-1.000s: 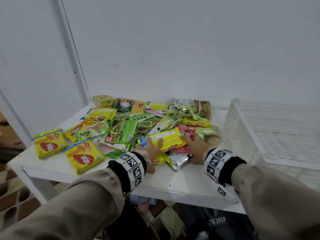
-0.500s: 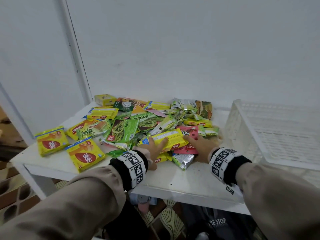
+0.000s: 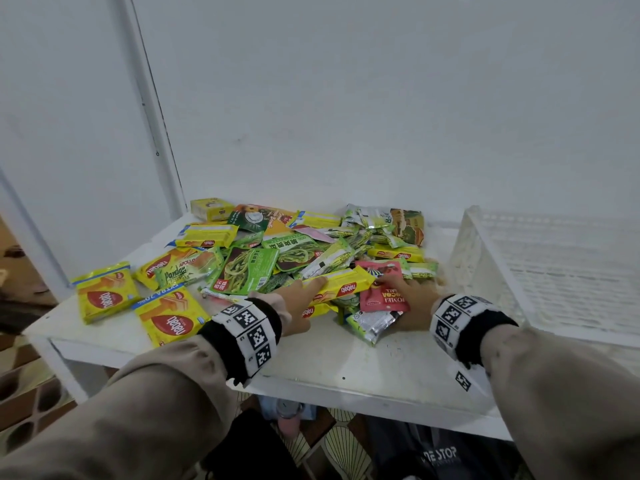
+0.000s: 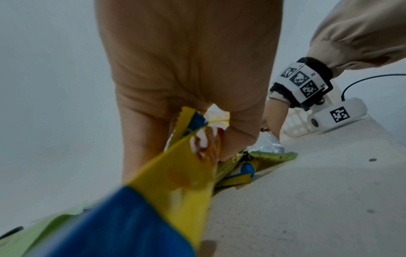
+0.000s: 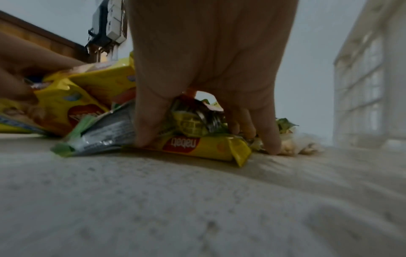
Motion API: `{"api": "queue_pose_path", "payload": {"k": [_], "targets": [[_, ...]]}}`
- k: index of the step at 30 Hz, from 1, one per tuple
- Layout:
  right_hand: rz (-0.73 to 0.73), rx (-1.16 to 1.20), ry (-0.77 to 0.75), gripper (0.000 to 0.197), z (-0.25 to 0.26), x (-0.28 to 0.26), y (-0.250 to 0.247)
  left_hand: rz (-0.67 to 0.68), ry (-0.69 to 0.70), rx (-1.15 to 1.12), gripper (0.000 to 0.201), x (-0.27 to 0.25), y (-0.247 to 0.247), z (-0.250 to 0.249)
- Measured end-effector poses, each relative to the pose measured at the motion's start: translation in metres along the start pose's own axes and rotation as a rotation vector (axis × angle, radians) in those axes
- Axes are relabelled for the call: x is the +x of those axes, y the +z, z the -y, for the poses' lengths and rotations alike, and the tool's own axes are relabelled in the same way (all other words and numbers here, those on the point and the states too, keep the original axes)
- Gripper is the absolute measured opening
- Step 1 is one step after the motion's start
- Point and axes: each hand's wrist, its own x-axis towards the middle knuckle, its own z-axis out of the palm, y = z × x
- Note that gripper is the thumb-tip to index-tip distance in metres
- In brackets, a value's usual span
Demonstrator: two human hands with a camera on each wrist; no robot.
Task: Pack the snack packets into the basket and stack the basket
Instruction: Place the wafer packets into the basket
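Both hands at the near edge of a heap of snack packets (image 3: 304,251) on a white desk (image 3: 346,358); packing appears to be at its opening step, the gathering of a first load.

Left hand (image 3: 298,303): fingers lie along a long yellow Nabati wafer packet (image 3: 341,284), and the left wrist view shows thumb and fingers closed on yellow wrappers. Right hand (image 3: 403,299): fingers curled down into the heap, gripping a bundle that includes a silver-and-green foil packet (image 5: 105,133) and a small yellow Nabati bar (image 5: 193,146); a red packet (image 3: 381,292) lies against its fingers.

The basket (image 3: 540,271), white slatted plastic, stands just to the right of the right hand, apart from the heap. No packet can be seen in the part of it that shows; its far end is out of frame.

Judged next move: close both hands toward each other to trap the loose packets between them, lift, and carry rightward over the basket rim. Slippery wrappers may slide out of a loose grip. Two flat yellow Nabati packs (image 3: 138,303) lie well to the left of the left hand, for a later load.
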Motion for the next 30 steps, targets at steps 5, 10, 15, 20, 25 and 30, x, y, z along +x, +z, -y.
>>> {"api": "queue_pose_path", "payload": {"k": [5,10,15,20,25,30], "targets": [[-0.01,0.017,-0.052,0.091,0.002,0.002,-0.006,0.013,0.013,0.004,0.078,-0.002,0.001,0.0],[0.014,-0.037,-0.083,0.085,0.004,-0.002,-0.015,-0.029,0.054,-0.053,0.073,-0.007,-0.004,0.001],[0.021,-0.125,-0.132,0.067,0.006,-0.006,-0.024,-0.17,0.083,-0.157,0.056,-0.01,-0.012,0.012],[-0.051,-0.181,-0.248,0.058,0.021,-0.009,-0.051,-0.232,0.067,-0.207,0.053,-0.012,-0.019,0.015],[-0.074,-0.185,-0.248,0.052,0.03,-0.007,-0.079,-0.276,0.048,-0.286,0.053,-0.015,-0.032,0.023],[-0.094,-0.068,-0.211,0.047,0.033,-0.014,-0.115,-0.318,0.038,-0.32,0.066,-0.021,-0.053,0.029]]}}
